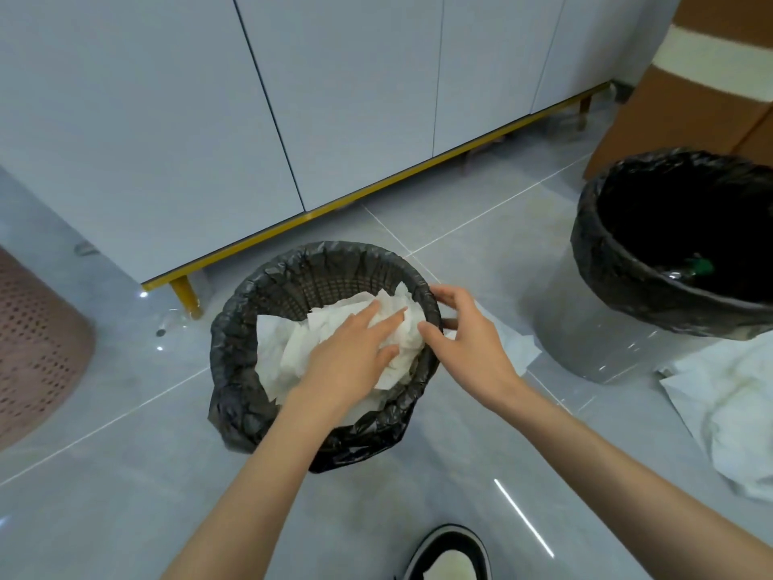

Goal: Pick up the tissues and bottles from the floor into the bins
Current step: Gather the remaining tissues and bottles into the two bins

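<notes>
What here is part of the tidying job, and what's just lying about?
Job: black-lined mesh bin, crumpled white tissues inside it, grey plastic bin, loose white tissues beside it, left hand, right hand.
Lying about: pink perforated basket, brown cardboard box.

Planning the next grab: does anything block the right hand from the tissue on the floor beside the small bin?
Nothing visible does: the tissue lies bare on the floor next to the right hand.

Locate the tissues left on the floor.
Head view, lower right: a pile of tissues lies beside the grey bin; another sheet lies between it and the black bin.
</notes>
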